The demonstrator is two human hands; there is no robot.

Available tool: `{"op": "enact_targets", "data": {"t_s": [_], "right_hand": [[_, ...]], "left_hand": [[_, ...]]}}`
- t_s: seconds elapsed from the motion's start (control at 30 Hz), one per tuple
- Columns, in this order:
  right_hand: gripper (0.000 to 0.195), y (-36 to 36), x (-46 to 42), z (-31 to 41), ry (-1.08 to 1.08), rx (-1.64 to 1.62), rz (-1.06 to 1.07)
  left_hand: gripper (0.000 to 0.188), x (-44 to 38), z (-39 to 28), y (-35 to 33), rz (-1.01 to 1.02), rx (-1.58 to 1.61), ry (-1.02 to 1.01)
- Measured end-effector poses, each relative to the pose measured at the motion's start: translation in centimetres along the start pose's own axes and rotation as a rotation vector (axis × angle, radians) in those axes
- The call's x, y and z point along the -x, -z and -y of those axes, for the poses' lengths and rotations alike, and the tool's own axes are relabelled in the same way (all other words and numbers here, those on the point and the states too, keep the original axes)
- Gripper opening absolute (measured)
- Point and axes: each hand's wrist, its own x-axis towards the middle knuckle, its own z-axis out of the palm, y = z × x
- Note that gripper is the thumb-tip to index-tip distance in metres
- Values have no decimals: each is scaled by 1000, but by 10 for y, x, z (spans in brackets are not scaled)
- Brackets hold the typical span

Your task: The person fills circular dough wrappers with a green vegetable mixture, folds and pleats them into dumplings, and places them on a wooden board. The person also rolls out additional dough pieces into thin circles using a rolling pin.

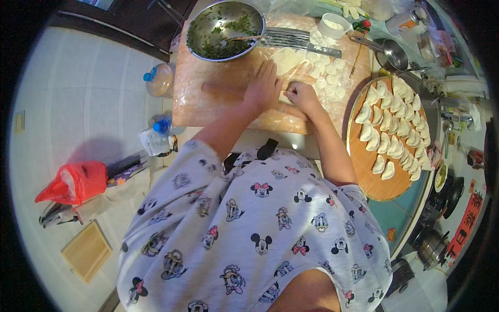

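My left hand lies palm down on a floured wooden board, fingers extended, over what looks like a wooden rolling pin. The pin is blurred and mostly covered by the hand. Close on its right, my right hand has curled fingers pinching the edge of a pale piece of dough, largely hidden. Just beyond both hands lie flat rolled dough wrappers. Several small dough rounds dusted with flour spread to their right.
A metal bowl of chopped green filling stands at the board's back left. A floured knife lies beside it, near a white cup of flour. At right, a round wooden board bears many dumplings. Plastic bottles stand left.
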Motion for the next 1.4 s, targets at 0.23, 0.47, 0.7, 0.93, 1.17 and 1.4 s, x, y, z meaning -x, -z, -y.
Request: {"op": "enact_targets", "data": {"t_s": [0.23, 0.47, 0.7, 0.93, 1.17, 1.4], "right_hand": [[19, 5, 21, -6, -35, 24, 44], [18, -5, 2, -4, 112, 100, -133], [19, -5, 10, -19, -113, -198, -230], [22, 0, 20, -7, -9, 86, -93], [20, 0, 0, -9, 117, -84, -192], [23, 22, -55, -2, 351, 214, -807]], "left_hand": [[57, 59, -14, 21, 110, 11, -44], [57, -21, -4, 3, -77, -95, -96], [56, 71, -13, 23, 159, 69, -107], [56, 3, -11, 9, 17, -32, -66], [61, 31, -12, 12, -100, 56, -18], [25, 81, -18, 29, -24, 95, -112]]}}
